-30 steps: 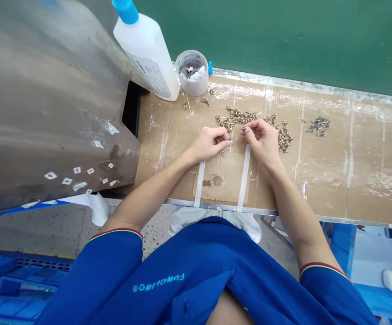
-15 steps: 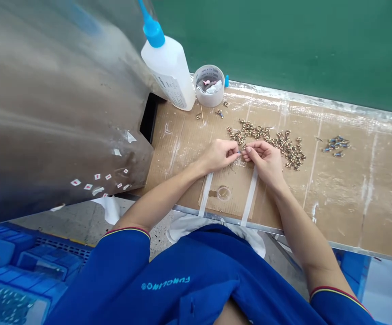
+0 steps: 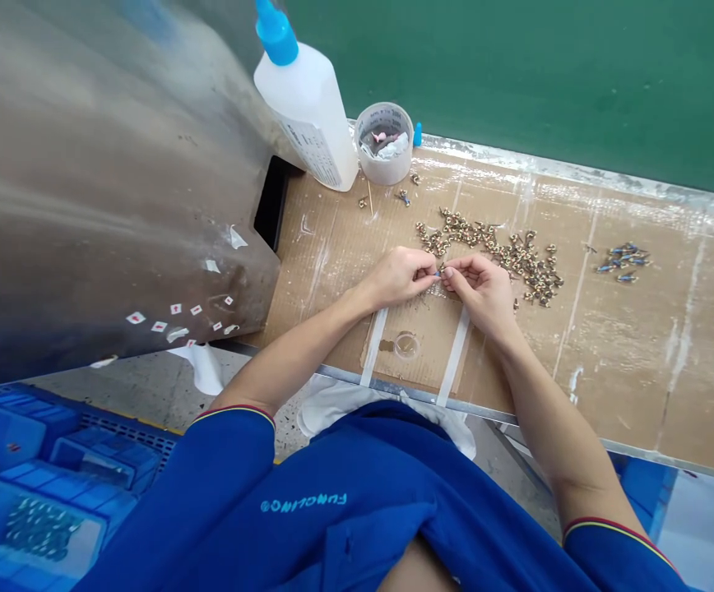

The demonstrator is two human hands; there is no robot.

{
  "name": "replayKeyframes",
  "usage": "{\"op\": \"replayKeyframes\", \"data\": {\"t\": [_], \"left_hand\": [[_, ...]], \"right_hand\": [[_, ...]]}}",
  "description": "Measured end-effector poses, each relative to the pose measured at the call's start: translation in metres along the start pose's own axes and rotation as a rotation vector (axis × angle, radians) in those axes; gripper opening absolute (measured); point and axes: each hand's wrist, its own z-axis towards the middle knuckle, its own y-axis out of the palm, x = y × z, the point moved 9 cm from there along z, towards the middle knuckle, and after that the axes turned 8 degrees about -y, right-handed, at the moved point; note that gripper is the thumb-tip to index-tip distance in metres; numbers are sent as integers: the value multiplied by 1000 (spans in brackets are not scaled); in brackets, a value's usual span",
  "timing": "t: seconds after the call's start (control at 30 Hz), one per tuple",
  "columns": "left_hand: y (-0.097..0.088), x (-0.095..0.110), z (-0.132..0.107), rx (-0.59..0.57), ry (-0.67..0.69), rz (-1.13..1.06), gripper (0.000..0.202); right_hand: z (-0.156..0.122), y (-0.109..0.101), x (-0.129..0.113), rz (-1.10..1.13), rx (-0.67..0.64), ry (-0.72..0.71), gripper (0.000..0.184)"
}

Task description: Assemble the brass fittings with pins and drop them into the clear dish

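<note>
My left hand [image 3: 401,275] and my right hand [image 3: 481,292] meet fingertip to fingertip over the cardboard-covered table. The left thumb and forefinger pinch a tiny blue piece [image 3: 437,274]. Right against it, my right fingers are also closed; what they grip is mostly hidden, with a bit of dark metal showing at the tips. Just beyond the hands spreads a heap of small brass-coloured metal parts [image 3: 533,267]. Farther right lies a small group of similar parts with blue bodies [image 3: 625,261].
A white bottle with blue nozzle [image 3: 311,115] and a tape roll holding scraps [image 3: 387,164] stand at the back left. A thin wooden stick [image 3: 370,199] lies near them. On the left rises a metal panel [image 3: 116,164]. Blue bins [image 3: 42,526] sit below left.
The camera view has shifted slightly. Both hands stay together at the same spot, fingers still pinched around the small piece; the heap looks unchanged.
</note>
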Motion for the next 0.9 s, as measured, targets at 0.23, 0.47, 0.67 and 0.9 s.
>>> {"op": "replayKeyframes", "data": {"t": [0.23,0.47,0.67,0.9], "left_hand": [[1,-1,-1,-10,-2,-2,24],[2,-1,-3,-13,25,48,24],[6,0,-6,-53,37,100,22],[5,-1,-7,-65,20,79,22]], "right_hand": [[1,1,0,-25,-35,25,24],[1,2,-4,-97,-130,14,21],[1,3,-12,-145,-212,-7,19],[-4,7,-11,-139,-227,-3,29]]}}
